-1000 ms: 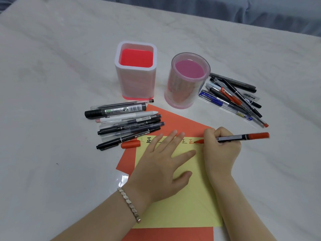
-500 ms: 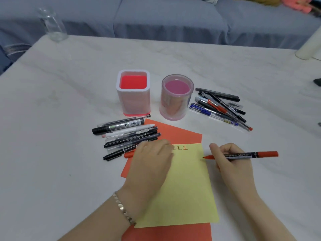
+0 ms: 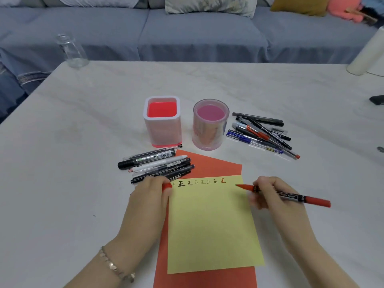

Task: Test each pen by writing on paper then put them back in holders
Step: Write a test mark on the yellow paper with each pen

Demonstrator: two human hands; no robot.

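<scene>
My right hand (image 3: 270,194) grips an uncapped red marker (image 3: 291,196), its tip just off the right edge of the yellow paper (image 3: 212,227). A row of written characters runs along the paper's top. My left hand (image 3: 147,200) pinches the red cap (image 3: 166,186) at the paper's top left corner. The yellow sheet lies on an orange sheet (image 3: 207,165). Behind stand a square white-and-red holder (image 3: 162,121) and a round pink holder (image 3: 210,125), both with no pens in them.
Several pens (image 3: 155,165) lie in a pile left of the orange sheet, several more pens (image 3: 264,134) right of the round holder. A glass jar (image 3: 71,51) stands at the table's far left, a white cylinder (image 3: 365,57) far right, a grey sofa (image 3: 187,32) behind.
My right hand lifted the marker off the paper and drew back right. My left hand left the sheet and picked up the red cap. The camera tilted up.
</scene>
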